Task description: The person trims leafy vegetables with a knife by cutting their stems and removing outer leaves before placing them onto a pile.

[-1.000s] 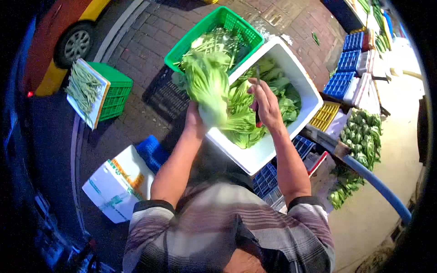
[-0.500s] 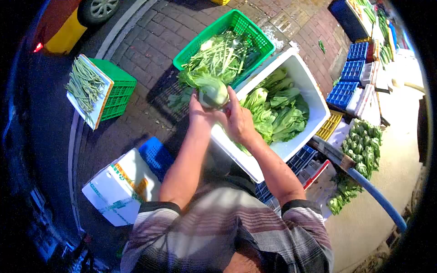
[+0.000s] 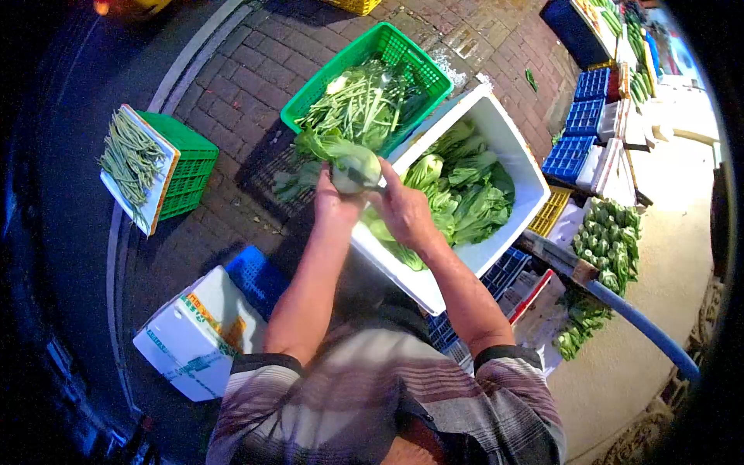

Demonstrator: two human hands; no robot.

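Observation:
My left hand [image 3: 338,200] is closed around the pale base of a head of bok choy [image 3: 358,170], whose leaves point away from me over the near edge of the green crate [image 3: 291,116]. Closed at the right side of that base is my right hand [image 3: 407,213], its thumb along the stalk. A small bright glint shows between its thumb and fingers; what it belongs to is hidden. Long cut stems and leaves [image 3: 360,105] lie in the green crate. More leafy heads [image 3: 465,194] fill part of the white foam box [image 3: 523,147] beneath my right forearm.
Green beans [image 3: 133,159] lie on a board atop another green crate [image 3: 186,174] at left. A taped white box [image 3: 190,341] and a blue crate [image 3: 256,279] stand near my left elbow. Blue crates [image 3: 581,116], a pipe [image 3: 643,329] and stacked greens [image 3: 608,240] are on the right.
The bok choy has turned slightly in my hands, and both hands stay on it. The vehicle at the upper left has mostly left the view. The whole scene has shifted slightly left.

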